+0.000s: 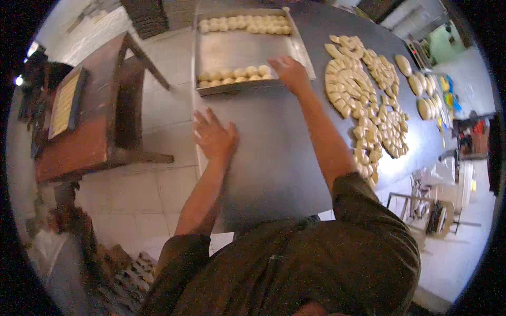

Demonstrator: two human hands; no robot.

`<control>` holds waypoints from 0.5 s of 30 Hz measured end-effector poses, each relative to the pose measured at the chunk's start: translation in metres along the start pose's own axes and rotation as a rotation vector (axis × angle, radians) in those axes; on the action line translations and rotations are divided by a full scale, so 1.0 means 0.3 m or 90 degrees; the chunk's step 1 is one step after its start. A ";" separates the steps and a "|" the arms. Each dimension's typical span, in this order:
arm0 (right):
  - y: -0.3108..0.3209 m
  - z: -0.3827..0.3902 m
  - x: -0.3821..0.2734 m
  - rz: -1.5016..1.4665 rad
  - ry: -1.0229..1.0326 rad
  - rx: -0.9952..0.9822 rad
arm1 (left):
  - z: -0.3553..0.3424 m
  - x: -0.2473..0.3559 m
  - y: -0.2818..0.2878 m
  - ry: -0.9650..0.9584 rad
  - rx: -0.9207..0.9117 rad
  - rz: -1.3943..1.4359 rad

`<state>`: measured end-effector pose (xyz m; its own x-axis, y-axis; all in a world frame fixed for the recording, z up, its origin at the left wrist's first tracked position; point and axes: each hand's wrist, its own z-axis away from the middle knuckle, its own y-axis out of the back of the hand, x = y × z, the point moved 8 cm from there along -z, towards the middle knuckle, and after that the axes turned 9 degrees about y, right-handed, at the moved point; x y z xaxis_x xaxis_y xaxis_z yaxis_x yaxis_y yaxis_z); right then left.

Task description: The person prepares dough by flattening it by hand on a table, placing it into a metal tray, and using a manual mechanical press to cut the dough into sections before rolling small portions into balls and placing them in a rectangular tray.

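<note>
A shallow metal baking tray lies at the far left of the table. Round dough balls line its far side in a double row, and more dough balls sit along its near side. My right hand is at the tray's near right corner, beside the end of the near rows. Its fingers are curled together, slightly blurred, and whatever they hold is hidden. Over the table's left edge, just in front of the tray, my left hand has its fingers spread and holds nothing.
Many cut dough pieces lie in coils and clusters on the dark table to the right. Beyond them are several larger oval dough loaves. At left, a wooden table carries another filled tray.
</note>
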<state>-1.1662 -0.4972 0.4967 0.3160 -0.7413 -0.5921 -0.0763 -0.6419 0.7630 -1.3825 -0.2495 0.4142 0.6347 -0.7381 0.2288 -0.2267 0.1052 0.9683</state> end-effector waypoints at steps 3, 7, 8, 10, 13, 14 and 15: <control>0.253 0.422 0.198 0.156 0.004 0.230 | 0.036 0.093 0.020 -0.017 -0.020 -0.007; 0.202 0.550 0.380 0.293 -0.038 0.211 | 0.034 0.110 0.029 -0.043 -0.033 0.003; 0.204 0.534 0.458 0.180 -0.140 0.175 | 0.044 0.104 0.028 -0.051 -0.011 -0.011; 0.255 0.505 0.442 0.322 -0.122 0.121 | 0.032 0.021 0.013 -0.042 -0.002 -0.019; 0.484 0.506 0.542 0.363 -0.172 0.141 | -0.010 0.066 0.021 -0.081 0.042 -0.007; 0.523 0.569 0.628 0.350 -0.209 0.134 | 0.026 0.053 -0.015 -0.097 0.035 -0.015; 0.571 0.546 0.657 0.337 -0.179 0.091 | 0.045 0.049 -0.027 -0.133 0.028 -0.004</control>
<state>-1.2718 -0.7855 0.4683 -0.0593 -0.9775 -0.2026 -0.2876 -0.1776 0.9412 -1.3813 -0.2703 0.4082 0.4706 -0.8610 0.1928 -0.2585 0.0744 0.9632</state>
